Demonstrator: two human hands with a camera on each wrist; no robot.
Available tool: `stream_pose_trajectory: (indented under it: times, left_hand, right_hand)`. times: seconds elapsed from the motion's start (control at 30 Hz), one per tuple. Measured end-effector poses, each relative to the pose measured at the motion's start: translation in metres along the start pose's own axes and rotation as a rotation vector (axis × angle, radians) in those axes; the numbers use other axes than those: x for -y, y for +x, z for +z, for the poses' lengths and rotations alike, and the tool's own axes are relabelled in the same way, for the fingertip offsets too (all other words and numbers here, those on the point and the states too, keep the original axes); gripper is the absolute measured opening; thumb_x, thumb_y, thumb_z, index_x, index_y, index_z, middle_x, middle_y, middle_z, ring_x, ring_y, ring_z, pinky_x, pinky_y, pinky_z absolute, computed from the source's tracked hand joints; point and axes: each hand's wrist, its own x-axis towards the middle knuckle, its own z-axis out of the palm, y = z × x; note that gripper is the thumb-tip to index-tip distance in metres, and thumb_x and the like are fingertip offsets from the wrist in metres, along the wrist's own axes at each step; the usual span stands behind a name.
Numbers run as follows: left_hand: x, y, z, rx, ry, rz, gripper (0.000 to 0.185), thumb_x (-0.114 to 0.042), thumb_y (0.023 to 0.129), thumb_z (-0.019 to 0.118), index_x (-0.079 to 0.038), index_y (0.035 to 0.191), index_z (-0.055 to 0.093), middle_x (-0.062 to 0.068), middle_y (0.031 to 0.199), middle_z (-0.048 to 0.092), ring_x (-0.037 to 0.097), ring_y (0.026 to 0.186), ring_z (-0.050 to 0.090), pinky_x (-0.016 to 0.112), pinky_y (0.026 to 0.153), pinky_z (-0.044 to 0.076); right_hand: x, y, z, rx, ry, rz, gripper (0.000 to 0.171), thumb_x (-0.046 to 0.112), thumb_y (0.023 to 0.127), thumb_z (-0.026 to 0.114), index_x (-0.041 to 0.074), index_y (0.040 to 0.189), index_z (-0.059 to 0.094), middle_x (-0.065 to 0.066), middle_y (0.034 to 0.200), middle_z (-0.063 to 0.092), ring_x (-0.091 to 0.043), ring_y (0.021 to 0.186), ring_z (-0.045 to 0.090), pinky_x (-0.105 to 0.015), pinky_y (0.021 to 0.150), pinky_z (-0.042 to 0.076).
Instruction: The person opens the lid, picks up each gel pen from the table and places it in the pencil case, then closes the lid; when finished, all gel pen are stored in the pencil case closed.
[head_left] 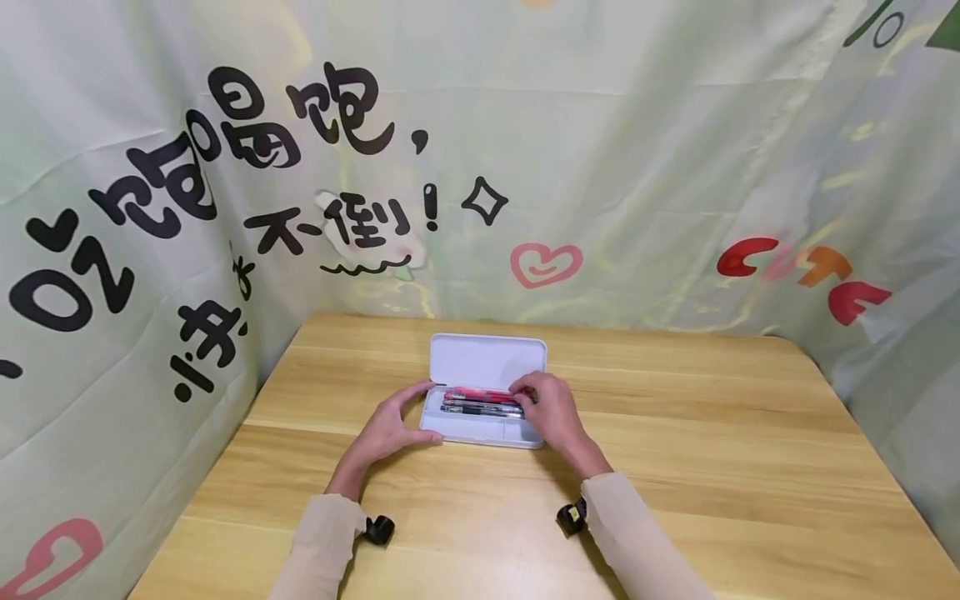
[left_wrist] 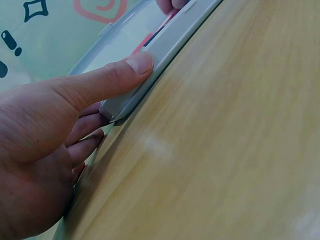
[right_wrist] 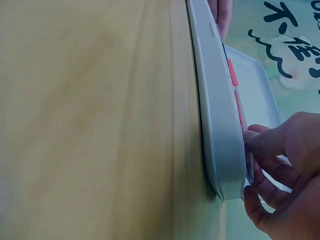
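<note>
A white pencil case (head_left: 474,431) lies on the table with its lid (head_left: 487,360) standing up at the back. Inside it, several pens lie side by side, among them a red pen (head_left: 480,393) and a black pen (head_left: 480,410). The left hand (head_left: 386,429) grips the case's left end, thumb on the front wall and index finger toward the back corner. Over the right end of the case, the right hand (head_left: 551,414) pinches a pen by its tip end; in the right wrist view this clear tip (right_wrist: 249,167) shows between thumb and fingers. Which pen it is stays partly hidden.
The wooden table (head_left: 712,467) stretches around the case on all sides. A printed cloth (head_left: 637,167) hangs behind the table and along its sides. A small black camera (head_left: 379,530) sits at the left wrist, another camera (head_left: 572,517) at the right.
</note>
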Motion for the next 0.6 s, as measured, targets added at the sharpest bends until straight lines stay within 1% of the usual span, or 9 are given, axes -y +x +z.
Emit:
stream_pose_trajectory:
  times: [0.07, 0.27, 0.33, 0.6]
  left_hand:
    - [-0.0003, -0.0001, 0.0005, 0.001, -0.002, 0.005, 0.098, -0.039, 0.069, 0.097, -0.014, 0.152, 0.051, 0.012, 0.157, 0.045, 0.037, 0.147, 0.035, 0.061, 0.120, 0.024]
    - [-0.0010, -0.0006, 0.0008, -0.013, -0.011, 0.011, 0.097, -0.037, 0.068, 0.098, -0.014, 0.151, 0.051, 0.013, 0.156, 0.047, 0.037, 0.146, 0.037, 0.061, 0.119, 0.025]
    - [-0.0014, -0.0008, 0.0008, -0.013, -0.008, 0.014, 0.097, -0.037, 0.069, 0.097, -0.014, 0.151, 0.052, 0.013, 0.156, 0.047, 0.038, 0.146, 0.037, 0.062, 0.119, 0.026]
    - [-0.0023, -0.0009, 0.0021, -0.006, 0.004, 0.010, 0.096, -0.036, 0.069, 0.097, -0.014, 0.151, 0.052, 0.013, 0.156, 0.047, 0.037, 0.146, 0.037, 0.061, 0.119, 0.025]
  right_hand:
    - [0.0008, 0.0012, 0.0024, -0.005, -0.002, -0.013, 0.014, -0.005, 0.088, 0.077, 0.008, 0.093, 0.080, -0.005, 0.095, 0.074, -0.020, 0.089, 0.066, -0.040, 0.084, 0.058]
    - [0.0043, 0.0052, 0.0076, -0.003, -0.021, -0.090, 0.013, -0.005, 0.087, 0.078, 0.006, 0.093, 0.079, -0.006, 0.093, 0.075, -0.023, 0.090, 0.068, -0.043, 0.085, 0.056]
    - [0.0044, 0.0053, 0.0087, -0.003, -0.026, -0.097, 0.013, -0.005, 0.086, 0.078, 0.006, 0.093, 0.079, -0.006, 0.093, 0.074, -0.024, 0.090, 0.067, -0.044, 0.085, 0.056]
    - [0.0011, 0.0017, 0.0084, 0.004, -0.028, -0.038, 0.016, -0.005, 0.088, 0.076, 0.006, 0.098, 0.079, -0.007, 0.099, 0.072, -0.024, 0.094, 0.065, -0.043, 0.088, 0.055]
